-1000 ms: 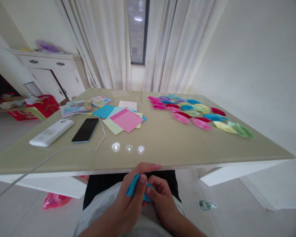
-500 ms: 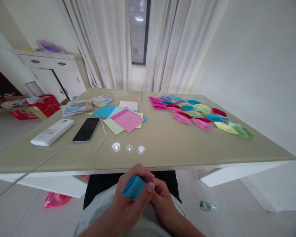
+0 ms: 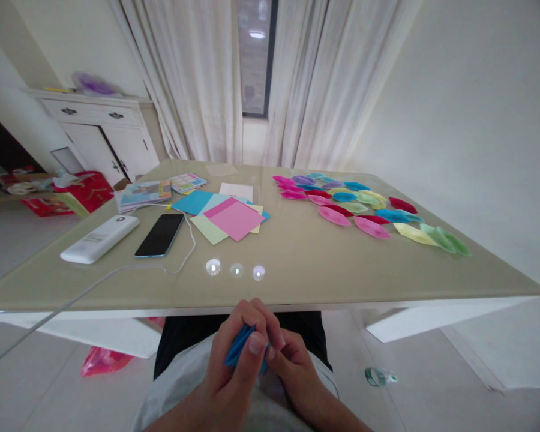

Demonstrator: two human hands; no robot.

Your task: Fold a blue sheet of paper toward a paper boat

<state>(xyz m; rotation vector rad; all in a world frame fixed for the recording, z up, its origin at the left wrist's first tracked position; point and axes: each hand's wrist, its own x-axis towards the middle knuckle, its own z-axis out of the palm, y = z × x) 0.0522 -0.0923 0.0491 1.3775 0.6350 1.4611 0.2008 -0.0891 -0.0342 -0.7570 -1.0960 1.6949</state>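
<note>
My left hand (image 3: 236, 354) is closed around a folded blue paper (image 3: 239, 345), its thumb pressed on the front and its fingers curled over the top. My right hand (image 3: 294, 363) touches the left one and pinches the right end of the same paper, most of which the fingers hide. Both hands are over my lap, just below the table's near edge. On the table (image 3: 297, 270), overlapping square sheets, the top one pink (image 3: 236, 219), lie left of the middle. Several folded, pointed paper pieces in many colours, such as a pink one (image 3: 371, 227), lie in rows at the right.
A black phone (image 3: 160, 235), a white power bank (image 3: 99, 239) with a cable, and booklets (image 3: 144, 195) lie on the table's left. A red plastic bag (image 3: 104, 360) and a clear bottle (image 3: 377, 377) are on the floor.
My left thumb has drawn back to the left and its fingers cover more of the blue paper, which looks narrower. A bit of blue now shows by my right fingertips.
</note>
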